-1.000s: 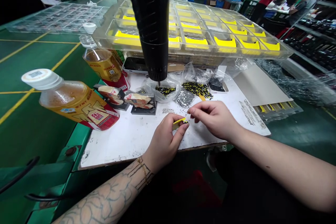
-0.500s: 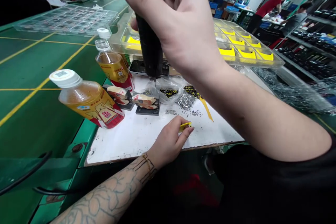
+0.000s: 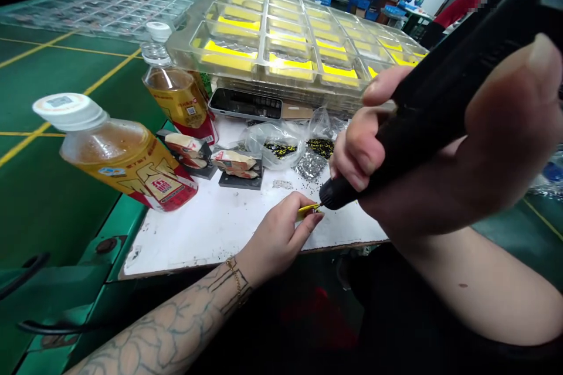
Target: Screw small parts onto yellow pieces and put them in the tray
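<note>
The left hand (image 3: 285,235) pinches a small, thin yellow piece (image 3: 307,211) between thumb and fingers, above the white tabletop (image 3: 189,240) and close to its near edge, well to the right of the near-left corner. The right hand (image 3: 453,187) is wrapped around a thick black cylindrical screwdriver (image 3: 422,114), tilted so that its narrow end points down and left. The tip is at the yellow piece's right end; whether it touches cannot be told.

Along the tabletop's left edge is a large clear bottle with a white cap and yellow-and-red label (image 3: 132,158); a second white-capped bottle with a similar label (image 3: 180,102) is behind it, toward the far-left corner. Just right of them sit two dark blocks bearing tan, wrapped-looking pieces (image 3: 237,167). Farther right are an open clear plastic bag with black and yellow bits (image 3: 281,149) and a heap of tiny silvery parts (image 3: 311,165). Near the tabletop's far edge lie a dark-screened phone (image 3: 246,104) and a stack of clear compartmented trays holding yellow pieces (image 3: 288,65).
</note>
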Motion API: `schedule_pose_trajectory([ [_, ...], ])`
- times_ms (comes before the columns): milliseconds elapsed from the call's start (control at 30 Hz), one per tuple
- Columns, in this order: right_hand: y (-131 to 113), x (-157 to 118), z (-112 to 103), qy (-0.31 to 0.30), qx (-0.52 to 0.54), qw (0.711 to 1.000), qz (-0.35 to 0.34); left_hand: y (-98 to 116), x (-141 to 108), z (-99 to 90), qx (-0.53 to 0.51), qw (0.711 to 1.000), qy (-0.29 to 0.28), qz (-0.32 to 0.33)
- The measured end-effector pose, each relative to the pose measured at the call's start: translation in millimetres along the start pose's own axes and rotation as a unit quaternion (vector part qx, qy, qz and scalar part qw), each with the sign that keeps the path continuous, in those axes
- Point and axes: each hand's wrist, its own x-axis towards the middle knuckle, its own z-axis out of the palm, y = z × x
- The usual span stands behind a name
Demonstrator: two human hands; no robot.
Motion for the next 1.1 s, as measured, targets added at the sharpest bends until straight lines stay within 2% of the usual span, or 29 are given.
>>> schedule_pose_trajectory([
  [67,2,2,0,-0.011,0.015,1.000,0.011,0,0,-0.1,0.002,1.000,-0.003,-0.002],
  [200,11,2,0,0.012,-0.003,1.000,0.003,2,0,-0.4,0.001,1.000,-0.009,-0.003],
  [300,15,0,0,0.007,0.026,0.999,-0.019,2,0,-0.5,0.003,1.000,-0.004,-0.008],
  [400,15,0,0,-0.001,0.052,0.999,-0.006,2,0,-0.4,0.005,1.000,-0.001,-0.010],
  [533,13,3,0,0.020,-0.013,1.000,0.015,0,0,-0.6,0.001,1.000,-0.006,-0.008],
  [700,15,4,0,0.026,-0.064,0.998,0.002,-1,0,-0.1,0.000,1.000,-0.007,-0.012],
  [1000,5,3,6,0.055,-0.006,0.998,0.030,0,0,-1.0,-0.004,1.000,-0.012,-0.011],
  [1100,6,5,9,0.040,0.002,0.999,0.015,1,2,-1.8,-0.001,1.000,-0.017,-0.009],
])
